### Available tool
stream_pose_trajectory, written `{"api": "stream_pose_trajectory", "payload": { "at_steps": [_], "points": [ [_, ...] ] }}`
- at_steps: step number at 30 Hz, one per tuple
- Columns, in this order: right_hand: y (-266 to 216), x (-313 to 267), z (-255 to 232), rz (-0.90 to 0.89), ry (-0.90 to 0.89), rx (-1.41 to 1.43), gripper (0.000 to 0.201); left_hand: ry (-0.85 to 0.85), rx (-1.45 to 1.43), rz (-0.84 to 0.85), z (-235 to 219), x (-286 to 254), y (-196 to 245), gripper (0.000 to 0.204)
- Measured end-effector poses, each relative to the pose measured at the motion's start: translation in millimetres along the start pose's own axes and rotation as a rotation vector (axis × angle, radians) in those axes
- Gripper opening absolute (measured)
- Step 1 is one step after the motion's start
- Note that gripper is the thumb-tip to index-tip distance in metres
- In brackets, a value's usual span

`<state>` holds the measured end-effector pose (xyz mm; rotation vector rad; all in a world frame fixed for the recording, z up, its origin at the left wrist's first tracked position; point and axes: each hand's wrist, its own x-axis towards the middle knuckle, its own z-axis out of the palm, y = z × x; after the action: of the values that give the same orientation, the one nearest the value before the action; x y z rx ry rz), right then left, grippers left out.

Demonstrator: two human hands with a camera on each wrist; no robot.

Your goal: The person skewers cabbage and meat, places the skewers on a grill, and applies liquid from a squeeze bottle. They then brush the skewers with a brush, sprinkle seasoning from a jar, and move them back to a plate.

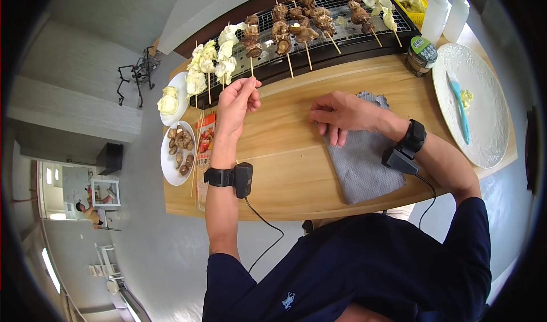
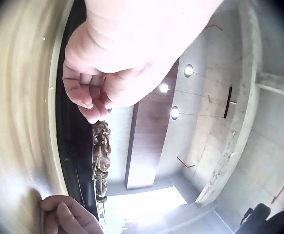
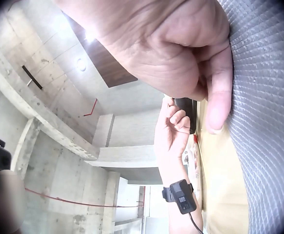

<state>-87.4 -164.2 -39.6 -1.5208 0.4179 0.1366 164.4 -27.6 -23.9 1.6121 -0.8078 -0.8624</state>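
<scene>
My left hand (image 1: 236, 105) is at the grill's near edge, thumb and fingertips pinching the stick end of a mushroom skewer (image 1: 252, 40). The brown mushroom pieces of that skewer lie on the wire rack of the black grill (image 1: 342, 60). Just left of it are several cabbage skewers (image 1: 226, 60), and to the right lie more mushroom skewers (image 1: 280, 31). My right hand (image 1: 347, 114) rests at the edge of a grey cloth (image 1: 364, 168), fingers loosely bent and holding nothing. In the right wrist view its fingertips hang beside the cloth (image 3: 263, 97).
At the left stand a plate of mushrooms (image 1: 188, 174) and a plate of cabbage (image 1: 181, 91), near a red packet (image 1: 206, 134). To the right are a jar (image 1: 421, 57), two squeeze bottles (image 1: 436, 14), a yellow basket (image 1: 421, 17), and a large plate (image 1: 484, 134) holding a blue brush (image 1: 460, 108).
</scene>
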Motion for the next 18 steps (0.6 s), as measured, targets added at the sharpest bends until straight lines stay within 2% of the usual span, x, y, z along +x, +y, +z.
{"api": "stream_pose_trajectory", "payload": {
  "at_steps": [7, 18],
  "points": [
    [-1, 0, 0, 0.017, 0.005, -0.001, 0.028, -0.042, -0.001, 0.054, 9, 7, -3, 0.022],
    [0, 1, -2, 0.001, -0.005, 0.004, 0.029, 0.064, 0.083, -0.015, 11, 7, -3, 0.023]
  ]
}}
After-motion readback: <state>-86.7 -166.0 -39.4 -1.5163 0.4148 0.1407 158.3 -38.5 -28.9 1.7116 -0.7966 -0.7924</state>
